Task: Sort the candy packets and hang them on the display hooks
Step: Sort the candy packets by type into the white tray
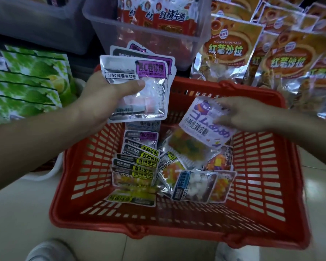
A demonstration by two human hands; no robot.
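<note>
My left hand grips a fanned stack of silver candy packets with purple labels above the back left of a red plastic basket. My right hand pinches a white packet with a purple cartoon figure and coloured gummies, lifted over the right side of the basket. In the basket lie several packets: a row with yellow-green labels on the left and mixed silver ones on the right. No display hooks are in view.
The basket stands on a pale tiled floor. Behind it are a clear bin of red snack bags, orange snack bags at the right and green bags at the left. A shoe shows at the bottom.
</note>
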